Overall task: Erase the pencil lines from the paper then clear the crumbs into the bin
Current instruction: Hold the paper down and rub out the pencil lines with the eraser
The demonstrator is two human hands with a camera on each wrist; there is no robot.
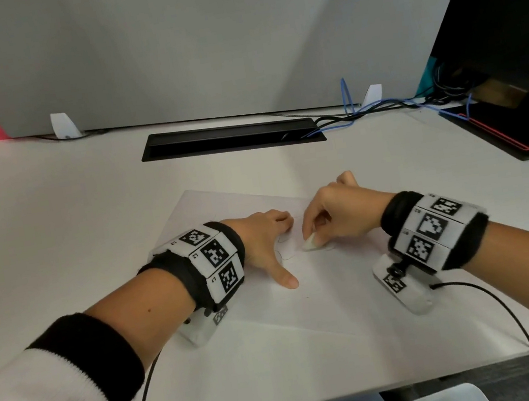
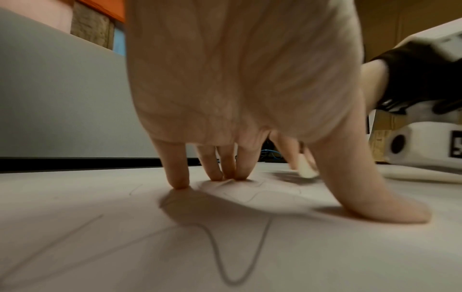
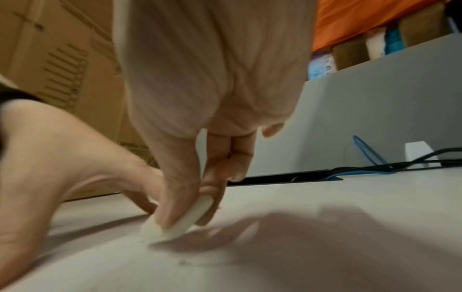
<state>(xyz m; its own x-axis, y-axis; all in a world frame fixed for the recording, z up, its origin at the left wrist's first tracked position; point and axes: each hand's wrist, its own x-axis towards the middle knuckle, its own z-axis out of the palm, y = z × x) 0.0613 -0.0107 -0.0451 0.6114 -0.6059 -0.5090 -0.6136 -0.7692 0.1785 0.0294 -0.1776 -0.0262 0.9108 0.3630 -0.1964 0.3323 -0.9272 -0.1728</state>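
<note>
From the head view, the left hand (image 1: 262, 238) lies spread and flat on the paper (image 1: 323, 295), fingers straight, thumb splayed toward the person, pinning the sheet. Just beside it, the right hand (image 1: 334, 213) pinches a white eraser (image 1: 311, 240) against the paper between the two hands. No bin shows in this view, so the crumbs would probably have to be carried out of sight; tipping the sheet carelessly could scatter them over the desk (image 1: 53, 233).

In the left wrist view, the fingertips (image 2: 178, 182) press down and the paper buckles into a low ripple between fingers and thumb. Pencil lines (image 2: 225, 256) loop under the palm, not yet erased. The ripple is the main risk: a hard stroke toward the pinning hand could crease or tear the sheet there.

In the right wrist view, thumb and fingers clamp the eraser by its upper part, its lower edge tilted onto the paper. Blur hides any crumbs. The hold looks narrow, so heavy pressure might twist the eraser out of it, and the lines under the left palm could be missed unless that hand shifts.
</note>
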